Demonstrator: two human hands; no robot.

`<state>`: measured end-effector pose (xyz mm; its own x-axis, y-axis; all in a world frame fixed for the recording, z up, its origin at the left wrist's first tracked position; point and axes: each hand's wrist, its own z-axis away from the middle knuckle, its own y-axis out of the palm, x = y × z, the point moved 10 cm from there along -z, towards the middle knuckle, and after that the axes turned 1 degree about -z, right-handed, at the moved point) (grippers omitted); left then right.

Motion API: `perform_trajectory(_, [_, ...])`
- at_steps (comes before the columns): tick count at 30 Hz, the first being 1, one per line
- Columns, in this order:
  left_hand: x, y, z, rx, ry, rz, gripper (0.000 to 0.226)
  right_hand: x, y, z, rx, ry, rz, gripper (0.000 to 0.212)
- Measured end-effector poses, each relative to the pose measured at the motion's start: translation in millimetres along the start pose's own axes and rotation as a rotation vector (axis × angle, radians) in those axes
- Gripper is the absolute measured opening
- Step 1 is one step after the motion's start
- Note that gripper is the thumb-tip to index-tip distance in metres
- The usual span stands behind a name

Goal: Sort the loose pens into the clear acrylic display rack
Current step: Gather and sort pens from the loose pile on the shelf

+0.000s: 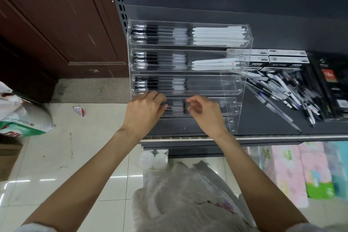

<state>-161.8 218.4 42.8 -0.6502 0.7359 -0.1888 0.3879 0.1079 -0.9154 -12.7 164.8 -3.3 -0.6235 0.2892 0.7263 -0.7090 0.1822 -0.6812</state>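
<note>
Even indoor light, glare on floor tiles (116,177) (wide-angle bending edges), hands slightly blurred.

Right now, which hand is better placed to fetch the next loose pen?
The right hand: the loose pens lie on its side of the rack, and it seems to hold nothing. The left hand rests on racked pens.

Looking like a stationery shop: boxed pens (286,59) sitting stacked on a slotted retail shelf (263,120) right of the hands, tissue packs (293,171) lying below.
</note>
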Motion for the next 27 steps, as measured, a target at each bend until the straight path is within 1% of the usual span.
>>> perform_trajectory(2, [-27, -13, -7, -0.074, 0.049, 0.063, 0.014, 4, -21, 12, -0.030, -0.097, -0.020, 0.022])
perform_trajectory(4, [-59, -21, -14, -0.151, 0.113, 0.205, 0.012, -1, -50, 27, -0.085, -0.161, -0.040, 0.024])
perform_trajectory(6, [-91, -26, -22, -0.222, 0.154, 0.335, 0.006, -15, -84, 42, -0.159, -0.181, -0.014, 0.025])
perform_trajectory(8, [-126, -23, -31, -0.239, 0.170, 0.457, 0.007, -40, -120, 55, -0.239, -0.169, 0.029, 0.024])
perform_trajectory(10, [-163, -11, -45, -0.183, 0.183, 0.573, 0.014, -72, -154, 64, -0.310, -0.133, 0.060, 0.024])
perform_trajectory(13, [-218, 31, -72, 0.013, 0.160, 0.676, 0.021, -135, -198, 72, -0.379, -0.038, 0.094, 0.024])
perform_trajectory(15, [-245, 72, -92, 0.132, 0.093, 0.679, 0.024, -182, -222, 72, -0.365, 0.056, 0.111, 0.027])
perform_trajectory(17, [-256, 117, -112, 0.234, -0.030, 0.676, 0.026, -223, -238, 67, -0.322, 0.131, 0.131, 0.030])
perform_trajectory(18, [-256, 140, -120, 0.278, -0.090, 0.645, 0.029, -238, -243, 64, -0.297, 0.150, 0.149, 0.031])
perform_trajectory(20, [-254, 176, -137, 0.339, -0.147, 0.491, 0.035, -260, -246, 55, -0.246, 0.158, 0.208, 0.030])
perform_trajectory(23, [-249, 208, -161, 0.394, -0.155, 0.298, 0.040, -278, -242, 38, -0.140, 0.138, 0.278, 0.030])
perform_trajectory(27, [-253, 231, -178, 0.458, -0.054, 0.121, 0.040, -286, -238, 17, -0.084, 0.081, 0.388, 0.031])
